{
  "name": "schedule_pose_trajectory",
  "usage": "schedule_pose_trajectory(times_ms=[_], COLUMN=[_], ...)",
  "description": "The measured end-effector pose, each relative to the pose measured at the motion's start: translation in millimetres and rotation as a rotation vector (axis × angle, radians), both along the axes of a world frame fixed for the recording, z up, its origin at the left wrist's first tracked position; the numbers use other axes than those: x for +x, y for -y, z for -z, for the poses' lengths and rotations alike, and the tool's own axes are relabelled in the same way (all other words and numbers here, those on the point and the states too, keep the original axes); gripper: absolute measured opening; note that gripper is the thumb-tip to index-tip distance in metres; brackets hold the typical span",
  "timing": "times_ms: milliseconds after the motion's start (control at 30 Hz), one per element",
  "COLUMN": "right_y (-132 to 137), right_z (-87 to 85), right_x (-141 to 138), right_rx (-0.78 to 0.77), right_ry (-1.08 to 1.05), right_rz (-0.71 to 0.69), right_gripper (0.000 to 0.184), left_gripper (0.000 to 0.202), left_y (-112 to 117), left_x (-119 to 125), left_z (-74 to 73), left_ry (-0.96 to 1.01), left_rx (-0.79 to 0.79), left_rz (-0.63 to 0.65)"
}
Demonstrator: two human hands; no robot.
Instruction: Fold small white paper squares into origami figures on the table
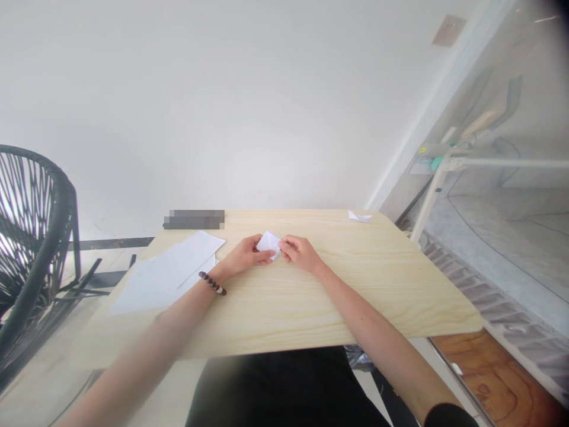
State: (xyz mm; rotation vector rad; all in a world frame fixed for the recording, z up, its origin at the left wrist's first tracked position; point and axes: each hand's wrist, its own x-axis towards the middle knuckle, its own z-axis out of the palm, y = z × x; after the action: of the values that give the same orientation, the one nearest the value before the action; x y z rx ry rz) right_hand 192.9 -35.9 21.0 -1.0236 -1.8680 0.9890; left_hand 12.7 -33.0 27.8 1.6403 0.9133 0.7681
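A small folded piece of white paper [269, 242] is held just above the light wooden table [347, 296], near its middle. My left hand [244, 256] pinches its left side, thumb and fingers closed on it; a dark bead bracelet [212, 283] circles that wrist. From the right, my right hand [299, 251] pinches the paper's other edge. Both forearms rest over the tabletop.
Loose white paper sheets [169, 273] lie on the table's left side. A small folded white paper piece [359, 216] sits at the far right corner. A black wicker chair [31, 237] stands at the left. A white wall is behind; a glass partition [498, 196] is at the right.
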Motion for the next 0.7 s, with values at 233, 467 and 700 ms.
schedule_pose_trajectory(times_ms=[233, 467, 700], right_y=[-0.2, 0.0, 0.1], right_z=[-0.3, 0.1, -0.5], right_x=[-0.7, -1.3, -0.5], right_rx=[-0.006, -0.027, -0.004], right_ry=[-0.004, 0.014, -0.001], right_rz=[0.026, 0.016, 0.012], right_gripper=[0.027, 0.027, 0.027], left_gripper=[0.033, 0.028, 0.032], left_y=[1.0, 0.1, -0.2], left_x=[0.7, -0.7, -0.7], left_z=[0.8, 1.1, 1.0], left_ry=[-0.011, -0.023, 0.011], left_rx=[0.004, 0.022, 0.005], left_rz=[0.005, 0.005, 0.027])
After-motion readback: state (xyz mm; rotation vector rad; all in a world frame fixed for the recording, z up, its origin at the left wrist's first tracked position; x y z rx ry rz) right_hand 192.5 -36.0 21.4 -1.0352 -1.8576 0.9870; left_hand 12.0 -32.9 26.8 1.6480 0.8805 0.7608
